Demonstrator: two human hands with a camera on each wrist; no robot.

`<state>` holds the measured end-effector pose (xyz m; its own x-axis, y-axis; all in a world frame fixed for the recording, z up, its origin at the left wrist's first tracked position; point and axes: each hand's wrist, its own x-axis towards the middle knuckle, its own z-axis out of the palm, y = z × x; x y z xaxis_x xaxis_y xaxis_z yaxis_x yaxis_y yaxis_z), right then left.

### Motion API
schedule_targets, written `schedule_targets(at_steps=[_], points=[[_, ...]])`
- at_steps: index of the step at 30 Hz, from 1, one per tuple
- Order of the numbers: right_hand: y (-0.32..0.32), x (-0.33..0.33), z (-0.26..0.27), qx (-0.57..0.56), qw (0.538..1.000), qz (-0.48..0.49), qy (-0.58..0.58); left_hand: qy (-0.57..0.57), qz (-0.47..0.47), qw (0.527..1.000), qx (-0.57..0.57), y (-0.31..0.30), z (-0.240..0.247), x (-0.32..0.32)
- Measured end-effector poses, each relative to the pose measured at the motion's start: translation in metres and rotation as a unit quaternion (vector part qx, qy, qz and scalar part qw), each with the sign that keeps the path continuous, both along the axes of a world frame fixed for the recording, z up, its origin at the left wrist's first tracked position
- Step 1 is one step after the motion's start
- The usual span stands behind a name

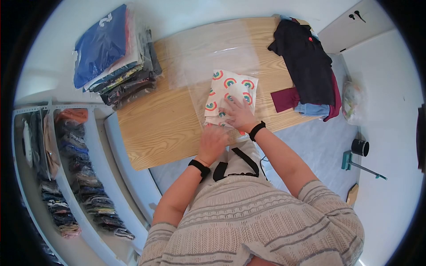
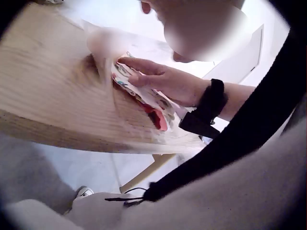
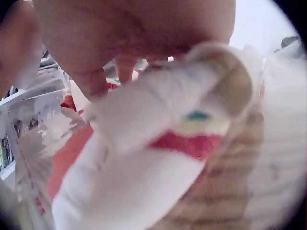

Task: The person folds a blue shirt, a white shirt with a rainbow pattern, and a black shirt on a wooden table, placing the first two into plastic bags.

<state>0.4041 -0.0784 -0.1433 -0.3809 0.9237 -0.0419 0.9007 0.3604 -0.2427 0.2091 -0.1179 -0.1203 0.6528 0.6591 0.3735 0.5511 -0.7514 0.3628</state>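
A folded white cloth with a rainbow print (image 1: 229, 83) lies on the table, over a clear plastic bag (image 1: 195, 104). My right hand (image 1: 242, 115) rests on its lower right part with fingers spread; in the left wrist view this right hand (image 2: 165, 84) lies along the top of the fold. My left hand (image 1: 212, 144), blurred, is at the cloth's lower left edge by the table's front, and I cannot tell what its fingers hold. Close up in the right wrist view, a loose roll of the cloth (image 3: 144, 115) bulges below the right palm (image 3: 139, 28).
More clear plastic bags (image 1: 213, 44) lie flat at the back of the wooden table (image 1: 151, 137). Bagged clothes (image 1: 104, 48) are stacked at the left, and dark garments (image 1: 306, 62) are piled at the right. Shelves of bagged clothes (image 1: 95, 186) stand at far left.
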Motion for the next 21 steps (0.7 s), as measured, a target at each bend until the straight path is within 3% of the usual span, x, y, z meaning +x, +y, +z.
schedule_targets(at_steps=[1,3,4,6,10,12,14,17,18,19,21], points=[[-0.001,-0.002,-0.010,0.000,1.000,-0.018,0.009,0.002,0.001,1.000,-0.002,-0.004,-0.009,-0.006],[-0.004,-0.006,-0.019,-0.003,0.999,-0.036,0.021,0.056,-0.151,0.980,-0.116,-0.012,-0.019,-0.015],[-0.004,-0.008,-0.019,0.007,0.999,-0.049,0.021,0.059,-0.151,0.980,-0.118,-0.016,-0.019,-0.015],[-0.003,-0.014,-0.019,0.018,0.998,-0.064,0.022,0.114,-0.066,0.988,-0.085,-0.023,-0.021,-0.011],[-0.003,-0.027,-0.026,0.041,0.991,-0.130,0.010,0.175,-0.044,0.977,-0.115,-0.027,-0.028,-0.012],[0.001,-0.036,-0.026,0.070,0.984,-0.163,0.006,0.214,-0.050,0.972,-0.077,-0.027,-0.029,-0.014],[0.011,-0.049,-0.020,0.016,0.954,-0.299,0.027,0.231,-0.050,0.968,-0.084,-0.030,-0.026,-0.013],[0.038,-0.063,-0.020,-0.022,0.922,-0.377,0.080,0.238,-0.048,0.965,-0.095,-0.030,-0.027,-0.013],[0.046,-0.062,-0.018,-0.009,0.908,-0.389,0.155,0.231,-0.049,0.967,-0.101,-0.031,-0.028,-0.013],[0.044,-0.059,-0.015,-0.007,0.908,-0.389,0.156,0.231,-0.049,0.967,-0.099,-0.032,-0.028,-0.012],[0.033,-0.051,-0.008,0.020,0.945,-0.301,0.124,0.267,-0.051,0.957,-0.105,-0.031,-0.029,-0.013]])
